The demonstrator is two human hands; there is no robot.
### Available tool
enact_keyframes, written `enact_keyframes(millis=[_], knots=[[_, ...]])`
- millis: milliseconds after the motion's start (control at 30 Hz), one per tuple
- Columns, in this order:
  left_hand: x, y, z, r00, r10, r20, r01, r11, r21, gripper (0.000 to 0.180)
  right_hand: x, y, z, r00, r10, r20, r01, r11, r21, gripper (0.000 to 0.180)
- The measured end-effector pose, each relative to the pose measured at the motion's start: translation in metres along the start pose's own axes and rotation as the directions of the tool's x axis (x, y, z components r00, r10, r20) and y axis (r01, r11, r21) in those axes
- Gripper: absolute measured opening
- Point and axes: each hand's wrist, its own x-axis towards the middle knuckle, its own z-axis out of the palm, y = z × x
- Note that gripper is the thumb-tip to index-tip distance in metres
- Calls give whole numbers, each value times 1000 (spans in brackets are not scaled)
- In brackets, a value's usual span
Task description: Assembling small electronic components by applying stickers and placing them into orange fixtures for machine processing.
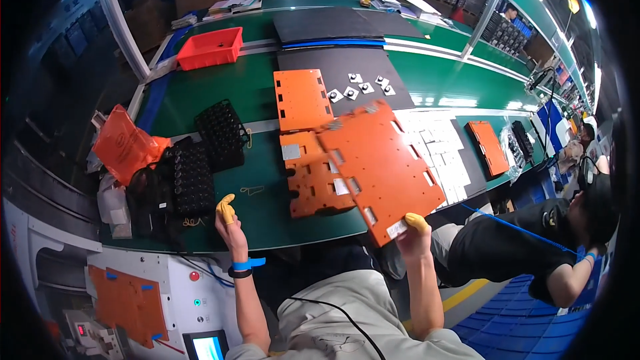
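Note:
My right hand (415, 240), with yellow finger covers, grips the near corner of a flat orange panel (383, 167) with rectangular slots. The panel is tilted above the bench and partly hides an orange slotted box (310, 177) lying under it. Beyond that lies a second orange panel (300, 100). My left hand (230, 227), also with yellow finger covers, is raised over the near bench edge, its fingers drawn together with nothing visible in them. To its left stand black trays with rows of round cells (193, 177); a thin yellow loop (252, 191) lies beyond it.
A red bin (210, 49), black sheets (333, 27) and small metal parts with black knobs (365, 87) sit farther back. White labels (437, 147) cover the right side. A machine with buttons (193, 303) stands at lower left; a co-worker (513, 247) is close on the right.

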Motion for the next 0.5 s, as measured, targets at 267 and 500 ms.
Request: enact_keyframes(millis=[267,500], knots=[[23,-37,8,992,29,-127,-10,989,148,42,52,0,-26,952,8,-307,-4,1000,14,25],[24,-32,9,985,6,-171,24,985,173,46,69,19,-59,979,119,-165,-65,952,300,16]])
